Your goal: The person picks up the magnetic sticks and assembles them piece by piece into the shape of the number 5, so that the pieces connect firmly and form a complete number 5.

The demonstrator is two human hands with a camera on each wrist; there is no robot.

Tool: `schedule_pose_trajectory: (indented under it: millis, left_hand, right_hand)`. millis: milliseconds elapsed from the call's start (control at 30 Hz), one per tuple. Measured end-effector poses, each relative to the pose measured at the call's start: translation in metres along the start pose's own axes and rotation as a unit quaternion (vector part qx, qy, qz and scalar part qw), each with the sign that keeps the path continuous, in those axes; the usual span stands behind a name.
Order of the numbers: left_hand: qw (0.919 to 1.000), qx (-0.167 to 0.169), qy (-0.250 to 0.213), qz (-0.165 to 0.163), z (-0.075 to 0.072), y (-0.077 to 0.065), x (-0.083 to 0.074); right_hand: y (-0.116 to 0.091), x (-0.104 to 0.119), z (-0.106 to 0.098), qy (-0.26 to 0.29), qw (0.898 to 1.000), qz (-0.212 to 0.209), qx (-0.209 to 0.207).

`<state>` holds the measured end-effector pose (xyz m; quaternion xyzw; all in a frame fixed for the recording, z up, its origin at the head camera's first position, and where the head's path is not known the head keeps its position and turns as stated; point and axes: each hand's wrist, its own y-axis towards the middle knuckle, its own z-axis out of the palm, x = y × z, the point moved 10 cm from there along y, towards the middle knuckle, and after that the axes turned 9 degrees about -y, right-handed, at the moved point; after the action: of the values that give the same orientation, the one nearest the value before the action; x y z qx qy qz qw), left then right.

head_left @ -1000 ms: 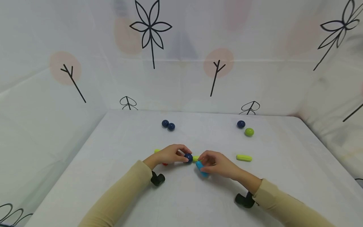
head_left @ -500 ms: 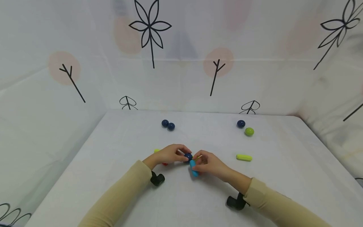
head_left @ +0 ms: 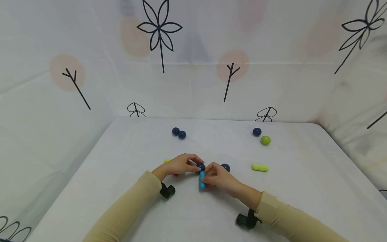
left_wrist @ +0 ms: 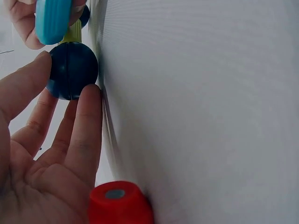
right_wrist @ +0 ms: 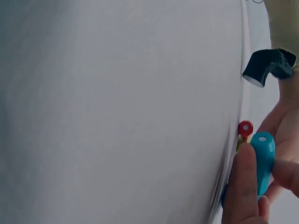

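My left hand (head_left: 181,164) holds a dark blue ball (left_wrist: 72,70) between thumb and fingertips, low over the white table. A yellow-green rod (left_wrist: 73,32) meets this ball on its far side, and another dark blue ball (head_left: 225,167) shows beyond my right hand (head_left: 223,179). That hand pinches a light blue magnetic rod (head_left: 202,180) by its side, its upper end right beside the left hand's ball in the head view. In the right wrist view the rod has a small pale disc at its end. A red rod (left_wrist: 121,205) with a grey end lies under my left hand.
Two dark blue balls (head_left: 179,133) lie at the back. Farther right are a dark blue ball (head_left: 257,132) and a green ball (head_left: 265,140). A yellow-green rod (head_left: 260,168) lies to the right; another yellow-green piece (head_left: 167,160) peeks out behind my left wrist.
My right hand has moved left with the light blue rod, which has swung from slanted to nearly straight toward the held ball. Another dark blue ball has come into view. The left hand stays put.
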<state>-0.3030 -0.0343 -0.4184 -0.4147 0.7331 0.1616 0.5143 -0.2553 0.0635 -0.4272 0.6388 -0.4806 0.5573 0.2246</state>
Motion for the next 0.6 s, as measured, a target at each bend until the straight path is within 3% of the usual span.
schedule_pose_trajectory:
  millis: [300, 600]
  left_hand:
    - [1.0000, -0.002, 0.007, 0.004, 0.0002, 0.0003, -0.0003]
    - [1.0000, -0.004, 0.008, 0.005, 0.0004, 0.0003, -0.0005]
  right_hand:
    - [0.0031, -0.0045, 0.0016, -0.011, 1.000, 0.020, -0.015]
    - [-0.0012, -0.0026, 0.0011, -0.002, 1.000, 0.012, 0.013]
